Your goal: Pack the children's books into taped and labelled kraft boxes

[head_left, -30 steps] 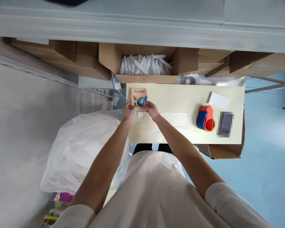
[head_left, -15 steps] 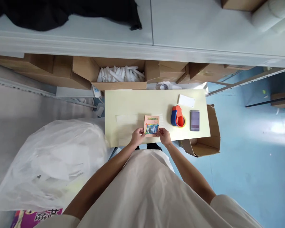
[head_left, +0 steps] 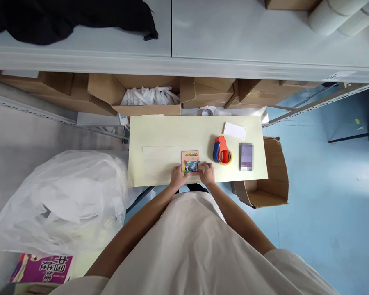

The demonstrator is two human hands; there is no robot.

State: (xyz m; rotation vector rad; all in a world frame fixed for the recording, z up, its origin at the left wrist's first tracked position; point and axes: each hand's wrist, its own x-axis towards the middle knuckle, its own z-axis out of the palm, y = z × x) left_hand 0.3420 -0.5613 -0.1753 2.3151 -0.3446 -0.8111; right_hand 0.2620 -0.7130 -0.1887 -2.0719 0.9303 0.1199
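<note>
Pink rectangular paper booklet (head_left: 190, 162), centre frame
Our left hand (head_left: 178, 177) and right hand (head_left: 207, 174) pinch its opposite sides.

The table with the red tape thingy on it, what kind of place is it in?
Probably a storeroom or packing area: a tape dispenser sits on the table, an open cardboard box of white items stands behind it, and a see-through bag bulges beside it.

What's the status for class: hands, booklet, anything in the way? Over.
Left hand, right hand: gripping booklet by opposite sides. Booklet cover up. Tape dispenser to its right, seemingly not in the way.
</note>
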